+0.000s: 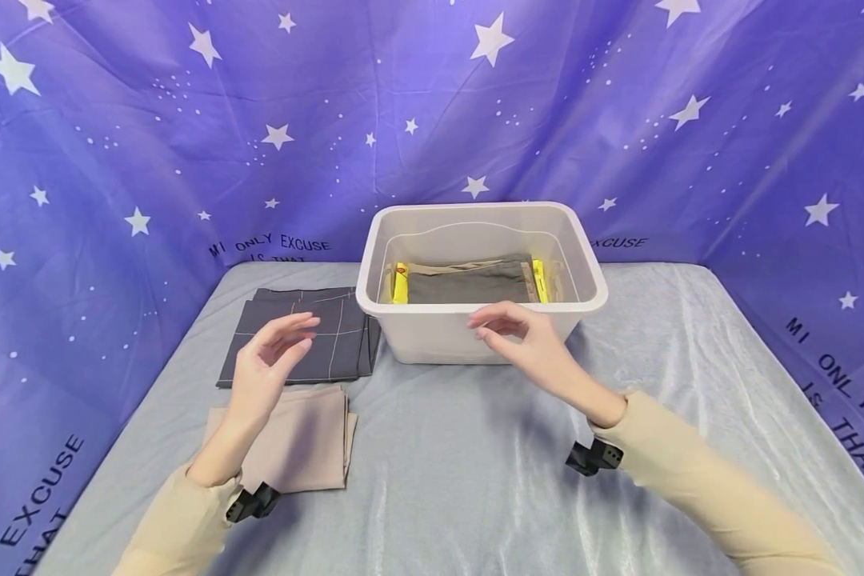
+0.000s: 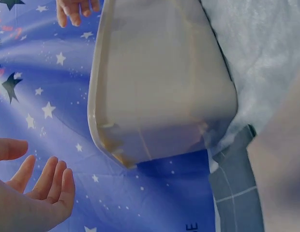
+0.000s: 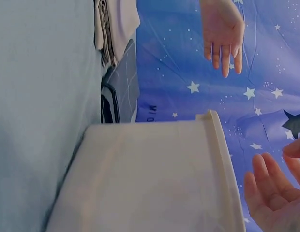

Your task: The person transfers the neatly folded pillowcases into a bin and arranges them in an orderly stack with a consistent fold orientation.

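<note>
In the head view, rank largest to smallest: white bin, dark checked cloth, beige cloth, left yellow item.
White bin
Dark checked cloth, beige cloth: too alike to rank, both partly hidden
Left yellow item

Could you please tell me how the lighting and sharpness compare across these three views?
Head view: bright and mostly crisp, with a soft shadow on the beige cloth near the left hand and pale sheen streaks on the grey sheet; left wrist view: duller, turned sideways, the tub looking soft and smeary; right wrist view: also sideways and muted, the tub's wall showing little detail.
</note>
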The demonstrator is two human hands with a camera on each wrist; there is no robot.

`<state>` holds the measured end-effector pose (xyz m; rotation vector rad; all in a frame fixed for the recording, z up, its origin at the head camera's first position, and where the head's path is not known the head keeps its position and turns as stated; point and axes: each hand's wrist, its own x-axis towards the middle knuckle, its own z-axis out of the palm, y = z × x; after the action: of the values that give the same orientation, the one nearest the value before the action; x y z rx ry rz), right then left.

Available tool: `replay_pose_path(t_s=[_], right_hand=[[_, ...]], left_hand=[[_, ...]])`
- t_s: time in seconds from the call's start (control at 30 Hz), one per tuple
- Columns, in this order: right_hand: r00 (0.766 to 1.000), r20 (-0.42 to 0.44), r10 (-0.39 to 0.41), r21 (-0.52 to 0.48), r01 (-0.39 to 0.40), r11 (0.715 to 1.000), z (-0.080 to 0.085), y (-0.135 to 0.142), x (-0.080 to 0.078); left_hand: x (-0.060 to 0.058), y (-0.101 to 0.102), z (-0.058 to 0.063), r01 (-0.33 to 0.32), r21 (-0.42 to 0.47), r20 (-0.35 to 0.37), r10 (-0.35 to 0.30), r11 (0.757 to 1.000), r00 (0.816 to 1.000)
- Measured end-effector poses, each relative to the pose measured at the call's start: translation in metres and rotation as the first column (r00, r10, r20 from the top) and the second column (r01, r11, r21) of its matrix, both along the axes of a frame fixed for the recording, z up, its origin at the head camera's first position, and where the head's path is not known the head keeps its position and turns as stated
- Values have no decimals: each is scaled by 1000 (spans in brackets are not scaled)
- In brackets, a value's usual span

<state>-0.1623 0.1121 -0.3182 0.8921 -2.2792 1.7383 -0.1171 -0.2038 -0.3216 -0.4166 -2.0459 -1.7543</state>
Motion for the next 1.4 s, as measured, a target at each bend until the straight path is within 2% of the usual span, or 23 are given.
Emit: replay_pose_path(t_s=[0.1,0.3,0.53,0.57,0.6,0.77,0.8,0.83,0.93,0.97,1.03,1.07,1.13,1.17,1.2,1.27,1.3,1.4], right_hand=[[1000,26,15,-10,-15,1000,-5,-5,1],[995,75,66,-33,-63,997,-16,-19,5],[983,149,107,-51,-100,994,-29,-34,7],[981,158,109,-52,-102,993,-31,-37,7],[979,168,111,-55,-103,993,-33,-39,6],[969,206,136,-83,-121,989,-40,-51,7],[967,212,141,-88,-125,988,-42,-53,7],[965,218,146,-91,-128,988,-44,-55,7],[960,229,159,-98,-140,985,-53,-59,5],[958,238,163,-102,-142,985,-55,-61,5],[953,253,168,-108,-145,984,-60,-64,5],[951,256,171,-112,-147,983,-62,-66,4],[948,262,179,-121,-152,981,-66,-70,4],[948,264,180,-121,-153,981,-68,-72,4],[948,264,179,-116,-153,981,-69,-73,4],[948,264,175,-109,-151,983,-72,-77,5],[947,271,174,-107,-150,983,-73,-79,6],[939,297,171,-96,-149,984,-77,-85,7]], left_hand=[[2,-6,-4,3,18,9,-3,1000,1000],[9,-15,-10,-36,57,69,32,998,997],[16,-28,-22,-69,97,83,61,993,995],[11,-37,-34,-35,127,63,27,991,998],[11,-38,-36,-55,128,78,45,990,996],[-17,-96,-116,-66,131,77,56,989,995],[-16,-101,-121,-105,100,101,95,989,990],[-21,-112,-137,-98,96,91,89,991,992],[-14,-115,-136,-112,85,97,104,990,990],[-8,-111,-127,-82,115,91,72,990,993],[-4,-113,-127,-81,117,88,71,990,994],[1,-110,-120,-50,151,85,37,987,996],[5,-112,-119,-61,143,91,48,988,995],[6,-113,-120,-73,146,100,58,987,993],[4,-119,-128,-111,120,117,97,987,988],[6,-121,-130,-137,128,141,118,982,983],[4,-127,-137,-177,102,156,160,979,975],[7,-130,-140,-204,128,180,180,970,967]])
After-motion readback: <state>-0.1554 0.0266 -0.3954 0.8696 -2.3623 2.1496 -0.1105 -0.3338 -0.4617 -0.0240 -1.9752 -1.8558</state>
